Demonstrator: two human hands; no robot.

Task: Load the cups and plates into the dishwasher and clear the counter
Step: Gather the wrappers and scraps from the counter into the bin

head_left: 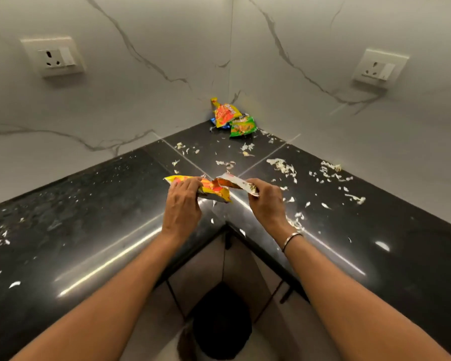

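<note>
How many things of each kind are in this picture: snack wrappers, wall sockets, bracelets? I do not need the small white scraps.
Yellow-orange foil snack wrapper, held by left hand and right hand: 1
Orange-yellow wrapper and green wrapper in the counter corner: 2 (a blue one beneath is unclear)
White wall sockets: 2
Thin metal bracelet: 1
Total: 6

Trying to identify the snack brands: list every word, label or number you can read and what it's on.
No text can be read.
Yellow-orange wrapper, held by left hand and right hand: print too blurred.
Orange wrapper in the corner: lettering blurred.
Green wrapper beside it: lettering blurred.
Left wall socket, right wall socket: no markings visible.
</note>
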